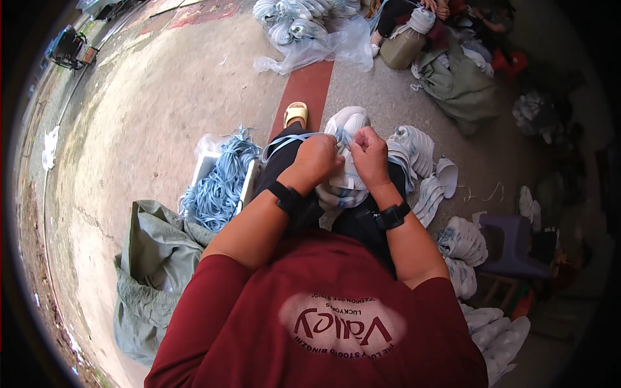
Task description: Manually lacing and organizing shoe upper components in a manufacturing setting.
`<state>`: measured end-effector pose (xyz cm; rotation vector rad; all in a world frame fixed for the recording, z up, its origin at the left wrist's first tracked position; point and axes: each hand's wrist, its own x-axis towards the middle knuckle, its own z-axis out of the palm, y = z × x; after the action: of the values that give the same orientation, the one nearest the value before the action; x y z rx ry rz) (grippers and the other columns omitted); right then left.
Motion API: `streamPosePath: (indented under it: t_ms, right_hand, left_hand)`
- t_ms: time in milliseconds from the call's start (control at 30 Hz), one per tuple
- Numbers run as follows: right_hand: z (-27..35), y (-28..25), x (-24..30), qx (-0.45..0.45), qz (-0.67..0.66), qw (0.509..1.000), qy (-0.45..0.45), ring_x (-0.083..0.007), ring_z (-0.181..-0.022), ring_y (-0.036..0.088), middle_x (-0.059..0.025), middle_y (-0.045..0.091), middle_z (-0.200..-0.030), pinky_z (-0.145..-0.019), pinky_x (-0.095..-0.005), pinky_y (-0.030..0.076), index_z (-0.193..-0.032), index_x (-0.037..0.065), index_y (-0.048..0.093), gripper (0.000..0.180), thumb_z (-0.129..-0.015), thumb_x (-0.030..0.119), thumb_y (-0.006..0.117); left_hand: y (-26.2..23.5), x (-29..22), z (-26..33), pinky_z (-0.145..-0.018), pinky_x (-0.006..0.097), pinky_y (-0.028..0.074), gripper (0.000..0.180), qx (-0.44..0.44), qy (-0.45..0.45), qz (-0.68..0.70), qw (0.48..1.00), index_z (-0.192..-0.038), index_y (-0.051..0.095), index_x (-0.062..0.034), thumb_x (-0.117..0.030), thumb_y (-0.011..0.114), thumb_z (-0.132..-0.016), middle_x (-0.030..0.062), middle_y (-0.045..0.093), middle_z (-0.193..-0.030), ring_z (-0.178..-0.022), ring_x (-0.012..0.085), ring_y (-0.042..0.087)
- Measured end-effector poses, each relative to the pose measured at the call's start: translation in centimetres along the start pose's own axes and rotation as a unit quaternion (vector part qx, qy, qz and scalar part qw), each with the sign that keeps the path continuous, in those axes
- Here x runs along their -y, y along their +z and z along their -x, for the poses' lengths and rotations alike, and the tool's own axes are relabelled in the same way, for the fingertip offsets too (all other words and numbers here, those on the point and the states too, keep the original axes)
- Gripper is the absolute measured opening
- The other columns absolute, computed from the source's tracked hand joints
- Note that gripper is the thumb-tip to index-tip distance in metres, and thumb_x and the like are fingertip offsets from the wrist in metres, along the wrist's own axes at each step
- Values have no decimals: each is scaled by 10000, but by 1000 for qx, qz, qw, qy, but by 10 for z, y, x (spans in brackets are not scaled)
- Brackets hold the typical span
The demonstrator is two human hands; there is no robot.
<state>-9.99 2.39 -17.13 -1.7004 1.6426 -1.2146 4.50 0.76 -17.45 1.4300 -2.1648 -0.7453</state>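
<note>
On my lap rests a white shoe upper [348, 121], its toe pointing away from me. A light blue shoelace [289, 138] runs across it and trails off to the left over my leg. My left hand [317, 158] is closed with its fingers pinched on the lace at the upper's left side. Opposite it, my right hand [370, 154] pinches the lace near the eyelets, thumb and forefinger together. The hands partly hide the lacing and the middle of the upper.
A white box [206, 166] heaped with blue laces [223, 187] stands to the left, beside a grey-green sack [152, 249]. Stacked white uppers [414, 152] lie on the right, near a purple stool [511, 242]. Farther off are bundled uppers [297, 29], another sack [459, 87] and other people.
</note>
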Motion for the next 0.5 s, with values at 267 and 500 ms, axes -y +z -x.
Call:
streamPosePath:
  t_ms: [267,500]
  right_hand:
    - [14,10,2,55,295,943,-144,-330,-692,568,-152,535,-736,-629,-412,469,-758,56,623,77,-713,118,631]
    - [15,6,17,83,313,920,-223,-327,-674,571,-170,530,-742,-588,-403,470,-675,34,583,55,-700,69,549]
  left_hand:
    - [14,18,-1,-626,304,484,187,-48,-56,171,982,-839,671,33,-62,561,-721,169,649,-718,-622,223,624]
    - [13,35,-1,-553,291,466,151,8,-111,308,945,-733,665,21,-123,626,-708,129,626,-614,-564,170,603]
